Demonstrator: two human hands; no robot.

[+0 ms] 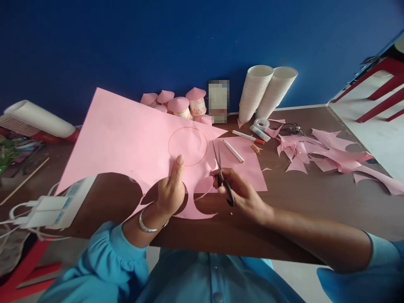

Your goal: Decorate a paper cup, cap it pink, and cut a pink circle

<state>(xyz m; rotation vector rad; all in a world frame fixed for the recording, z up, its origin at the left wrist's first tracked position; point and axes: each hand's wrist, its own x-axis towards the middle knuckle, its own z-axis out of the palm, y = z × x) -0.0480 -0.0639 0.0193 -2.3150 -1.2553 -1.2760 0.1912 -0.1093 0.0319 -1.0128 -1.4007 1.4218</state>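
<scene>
My left hand (172,187) grips a large sheet of pink paper (126,130), thumb on top and the other fingers hidden beneath it. Round pieces are cut out of the sheet's near edge, and an orange circle outline is drawn on it just beyond my thumb. In my right hand (243,191) is a pair of scissors (220,164) with black handles, its blades pointing away from me and slightly apart beside the sheet's right part. A curled pink flap hangs near the scissors. Under them lies another pink sheet (252,168) with a white marker (233,151) on it.
Small paper-cup houses (178,107) with pink cone roofs stand at the back. Two tall stacks of paper cups (257,90) rise near the wall, with tape (261,123) before them. Pink scraps (318,151) cover the right. A power strip (72,202) with chargers lies left.
</scene>
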